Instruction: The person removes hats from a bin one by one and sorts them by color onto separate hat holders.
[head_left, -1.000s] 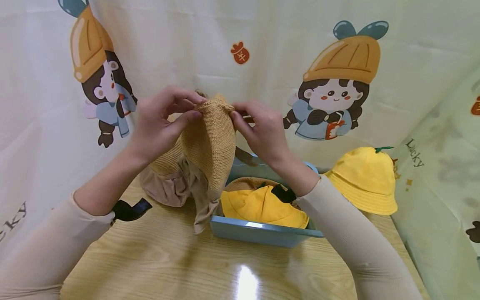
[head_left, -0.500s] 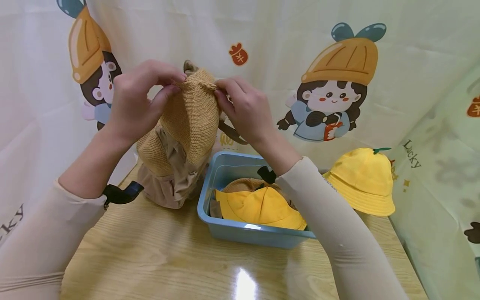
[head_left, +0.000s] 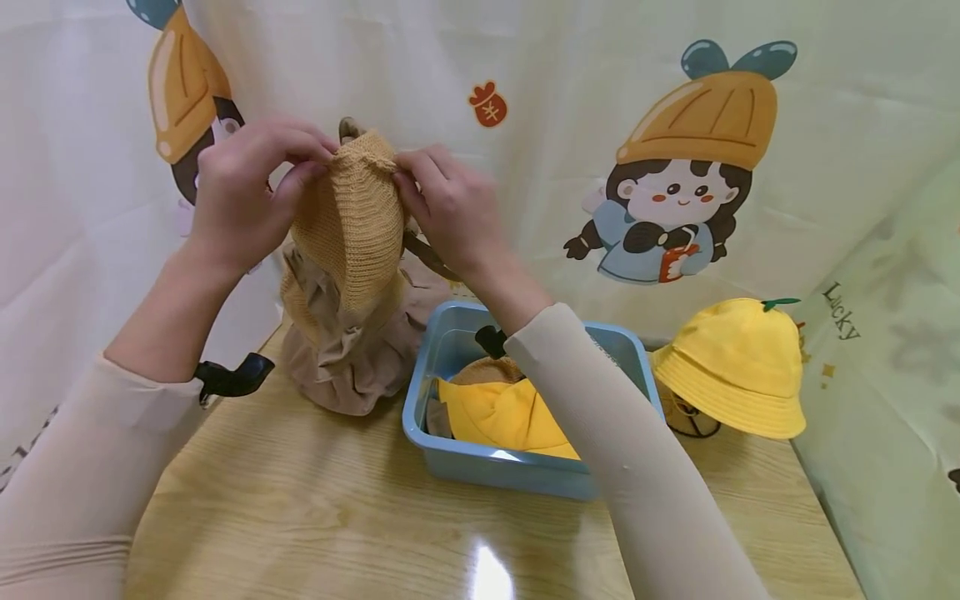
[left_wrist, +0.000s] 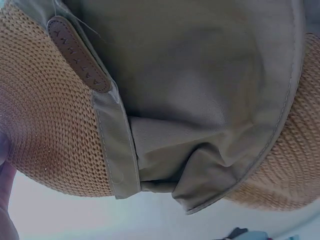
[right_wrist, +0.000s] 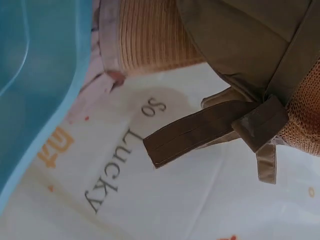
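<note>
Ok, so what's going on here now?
A person's left hand and right hand pinch a tan hat near its top, holding it up at another hat with a ruffled brim; whether the two touch is unclear. The blue bin holds a yellow hat, and a second yellow hat sits to its right.

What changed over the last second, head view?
The left hand and right hand, pinching the tan hat throughout, moved it left and up, clear of the tub, into line with the standing hat. Nothing let go. The tub and right-side yellow hat stayed put.
</note>
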